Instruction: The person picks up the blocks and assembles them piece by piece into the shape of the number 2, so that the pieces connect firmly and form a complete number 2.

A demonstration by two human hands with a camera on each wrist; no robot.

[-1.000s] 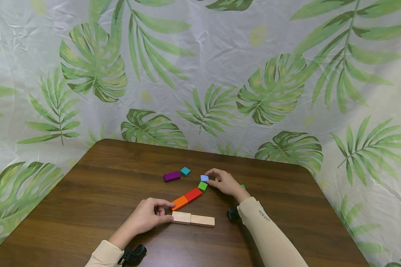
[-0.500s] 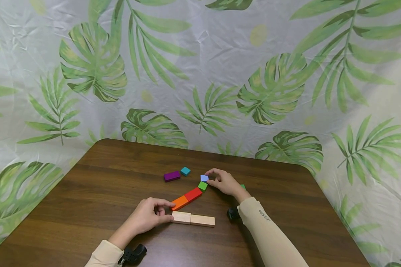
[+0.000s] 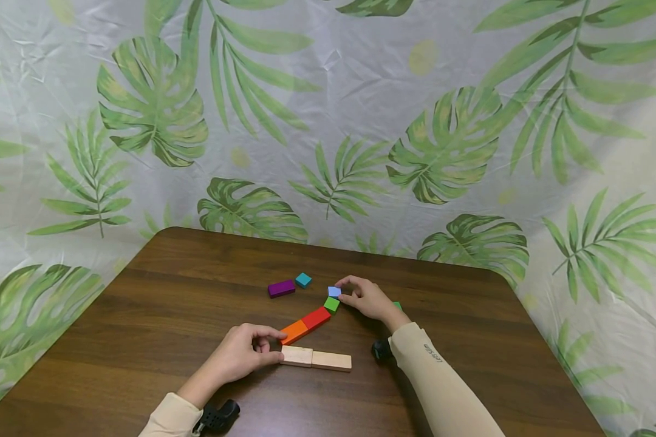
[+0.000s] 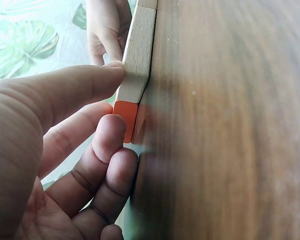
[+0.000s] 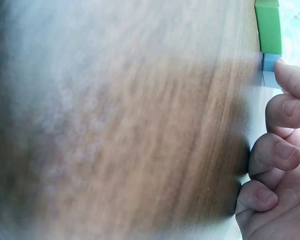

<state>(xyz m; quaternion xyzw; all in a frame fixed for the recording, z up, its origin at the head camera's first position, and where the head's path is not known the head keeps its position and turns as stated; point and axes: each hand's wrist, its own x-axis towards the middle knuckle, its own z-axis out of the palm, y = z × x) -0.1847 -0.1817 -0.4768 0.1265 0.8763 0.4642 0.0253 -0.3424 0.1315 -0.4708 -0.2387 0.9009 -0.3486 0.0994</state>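
Nothing has visibly moved since the earlier head frames; both hands and every block lie where they lay. Our right hand [image 3: 367, 298] pinches the blue block [image 3: 334, 292] between thumb and forefinger, its other fingers curled beneath. We judge that any shift turns on this: blue lies to the left of that palm, right at the fingertips, its near side against the green block [image 3: 331, 304] (we see no clear long axis on it). The right hand is nearer. Green meets the red block [image 3: 316, 317], which runs end to end with the orange block [image 3: 294, 332], slanting towards our left hand [image 3: 243, 352]. That hand pinches the corner where orange meets the left wooden block [image 3: 296, 355]; the right wooden block [image 3: 331, 362] continues its row. Farther back on the dark wood table [image 3: 197, 273] sit the purple block [image 3: 281, 289] and teal block [image 3: 303, 280]. A leaf-printed curtain [image 3: 328, 109] hangs behind.
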